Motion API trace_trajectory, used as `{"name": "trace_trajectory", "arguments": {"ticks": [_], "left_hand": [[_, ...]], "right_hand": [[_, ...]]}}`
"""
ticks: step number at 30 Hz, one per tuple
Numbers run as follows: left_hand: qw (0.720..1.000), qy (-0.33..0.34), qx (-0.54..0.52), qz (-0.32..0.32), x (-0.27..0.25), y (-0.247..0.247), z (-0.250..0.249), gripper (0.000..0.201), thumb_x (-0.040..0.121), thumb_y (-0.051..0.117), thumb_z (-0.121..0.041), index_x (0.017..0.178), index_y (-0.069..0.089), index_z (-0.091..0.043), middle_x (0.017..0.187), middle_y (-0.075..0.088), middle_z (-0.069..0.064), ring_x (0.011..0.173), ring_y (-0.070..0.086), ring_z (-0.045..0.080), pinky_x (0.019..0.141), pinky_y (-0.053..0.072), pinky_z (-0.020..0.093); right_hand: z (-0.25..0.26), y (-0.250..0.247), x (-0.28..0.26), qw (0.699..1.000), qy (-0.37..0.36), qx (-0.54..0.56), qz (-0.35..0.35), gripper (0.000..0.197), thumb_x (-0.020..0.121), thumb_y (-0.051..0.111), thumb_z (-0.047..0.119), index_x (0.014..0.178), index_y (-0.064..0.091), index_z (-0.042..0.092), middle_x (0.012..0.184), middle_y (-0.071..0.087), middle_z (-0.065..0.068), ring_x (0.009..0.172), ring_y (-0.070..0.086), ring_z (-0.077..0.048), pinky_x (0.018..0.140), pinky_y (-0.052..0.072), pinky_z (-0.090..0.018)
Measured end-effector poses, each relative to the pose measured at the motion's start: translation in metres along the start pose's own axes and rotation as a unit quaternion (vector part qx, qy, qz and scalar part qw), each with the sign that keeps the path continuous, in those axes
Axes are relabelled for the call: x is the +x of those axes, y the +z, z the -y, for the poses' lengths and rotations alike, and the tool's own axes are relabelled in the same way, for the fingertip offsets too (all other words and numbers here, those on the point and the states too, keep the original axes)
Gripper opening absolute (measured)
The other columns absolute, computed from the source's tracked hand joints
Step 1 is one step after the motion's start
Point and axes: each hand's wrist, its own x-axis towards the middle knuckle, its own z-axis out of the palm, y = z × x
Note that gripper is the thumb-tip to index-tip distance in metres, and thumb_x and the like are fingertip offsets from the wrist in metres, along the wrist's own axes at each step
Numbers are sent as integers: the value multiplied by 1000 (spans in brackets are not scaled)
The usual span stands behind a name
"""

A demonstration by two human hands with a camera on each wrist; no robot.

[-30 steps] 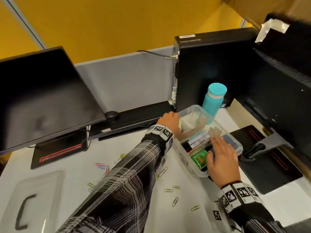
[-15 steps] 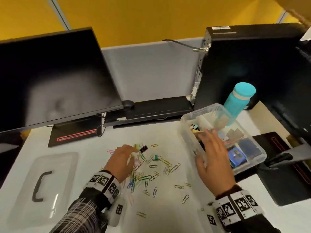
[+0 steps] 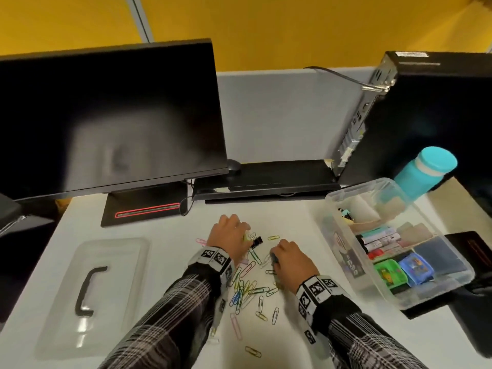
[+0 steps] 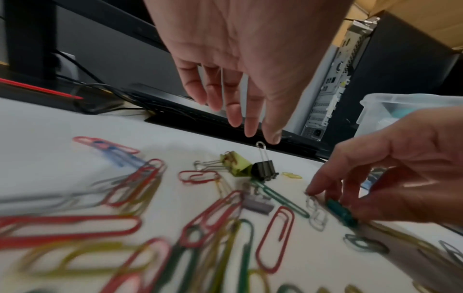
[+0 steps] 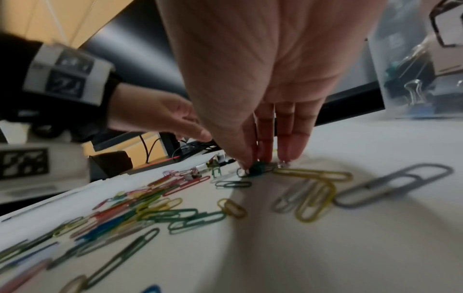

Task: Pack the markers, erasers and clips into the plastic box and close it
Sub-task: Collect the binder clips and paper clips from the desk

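Coloured paper clips (image 3: 247, 286) lie scattered on the white desk between my hands. My left hand (image 3: 246, 235) hovers with straight fingers (image 4: 250, 126) just above a black binder clip (image 4: 265, 170) and a yellow-green binder clip (image 4: 238, 164), touching neither. My right hand (image 3: 274, 258) has its thumb and fingertips (image 5: 265, 156) pinched on a small green binder clip (image 5: 258, 168) that still lies on the desk. The clear plastic box (image 3: 343, 251) stands open to the right, holding markers (image 3: 378, 241) and a green eraser (image 3: 390, 272) and blue eraser (image 3: 414, 265). Its clear lid (image 3: 90, 296) lies at the left.
A dark monitor (image 3: 106, 115) stands at the back left, a keyboard (image 3: 266, 179) behind the clips and a black PC tower (image 3: 426, 115) at the back right. A teal bottle (image 3: 423, 171) stands behind the box. A black pad (image 3: 474, 251) lies under the box's right side.
Both hands have left the box for the clip pile, the left first. The right hand has come down and pinched the green binder clip. The head view has swung left.
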Motion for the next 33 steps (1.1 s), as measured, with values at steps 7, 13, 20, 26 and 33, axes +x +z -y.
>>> {"name": "trace_trajectory", "arguments": {"ticks": [7, 13, 20, 26, 33], "left_hand": [[996, 0, 35, 78, 23, 12, -18, 26, 92, 50, -25, 114, 61, -17, 120, 51, 5, 110, 42, 24, 95, 43, 37], [950, -5, -311, -16, -10, 3, 7, 10, 89, 59, -21, 80, 58, -17, 118, 52, -4, 107, 50, 8, 97, 41, 24], [884, -58, -461, -60, -76, 1, 62, 18, 82, 61, -11, 68, 50, -15, 102, 70, -1, 97, 64, 8, 79, 51, 18], [834, -155, -522, -94, -101, 8, 92, 27, 62, 66, -40, 72, 54, -17, 96, 73, 8, 89, 69, 30, 81, 56, 49], [858, -147, -485, -85, -69, -14, 89, 32, 92, 38, 2, 82, 65, -12, 68, 62, -7, 67, 53, 9, 57, 45, 14]], "right_hand": [[-11, 9, 0, 994, 35, 101, -4, 23, 88, 50, 5, 106, 59, 16, 113, 52, -3, 108, 47, -19, 88, 44, -28], [-22, 14, -4, 954, 70, 283, -71, 11, 88, 57, 9, 85, 64, 17, 92, 60, -3, 81, 58, -15, 72, 46, -15], [12, 8, 7, 949, 34, 314, -2, 6, 91, 49, 14, 91, 55, 15, 79, 63, -2, 65, 57, -15, 60, 49, -26], [53, 13, 27, 989, 0, 130, 72, 43, 92, 53, 36, 123, 37, 11, 89, 59, -4, 73, 51, -19, 56, 39, -27], [57, 11, 25, 995, 5, 67, 74, 43, 90, 49, 27, 126, 35, 9, 81, 54, 0, 68, 53, -19, 52, 37, -27]]}}
